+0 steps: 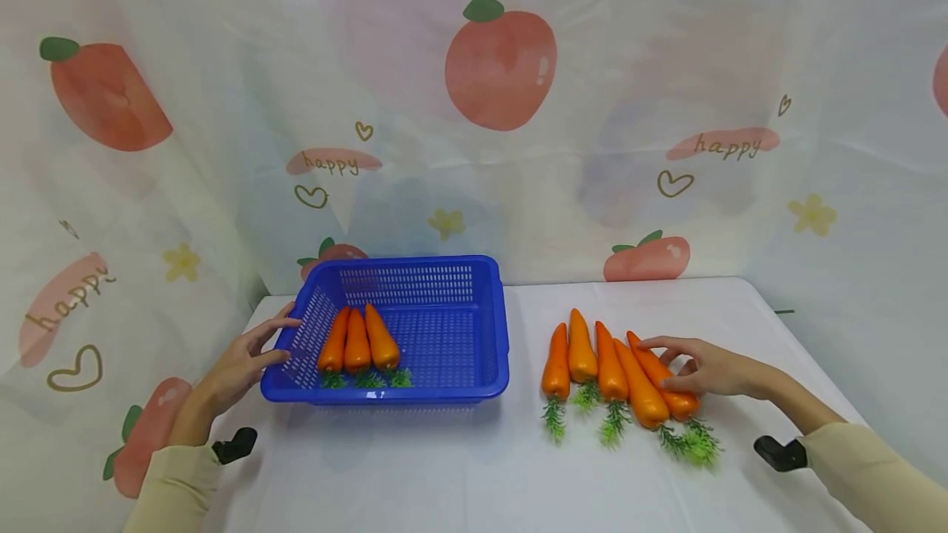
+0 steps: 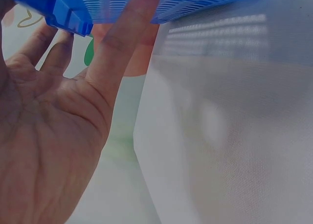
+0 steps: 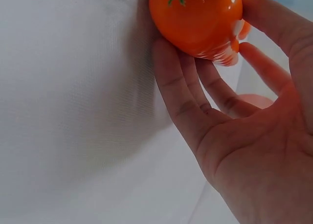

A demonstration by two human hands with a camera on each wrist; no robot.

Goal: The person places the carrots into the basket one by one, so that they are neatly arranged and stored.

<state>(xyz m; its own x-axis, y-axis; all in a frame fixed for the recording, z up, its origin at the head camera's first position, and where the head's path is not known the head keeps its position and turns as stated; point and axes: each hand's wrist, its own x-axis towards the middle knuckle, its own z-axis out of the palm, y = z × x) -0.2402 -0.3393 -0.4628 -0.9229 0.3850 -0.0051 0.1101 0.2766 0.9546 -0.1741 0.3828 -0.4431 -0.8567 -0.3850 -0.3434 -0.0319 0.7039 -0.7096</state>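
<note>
Three orange carrots [image 1: 357, 341] with green tops lie side by side in the left part of a blue plastic basket [image 1: 496, 336]. My left hand [image 1: 239, 364] touches the basket's left side, its fingers and thumb spread and fairly straight along the rim. In the left wrist view the thumb [image 2: 115, 53] reaches up to the slotted wall. On the right, my right hand [image 1: 714, 368] holds the rightmost carrot [image 1: 677, 401] of a group, thumb on one side and fingers on the other. Its rounded end [image 3: 195, 18] fills the top of the right wrist view.
Several more carrots [image 1: 611, 364] lie in a row just left of my right hand, green tops toward me. All stands on a white-covered table [image 1: 459, 467]. A printed curtain [image 1: 592, 105] encloses the back and sides.
</note>
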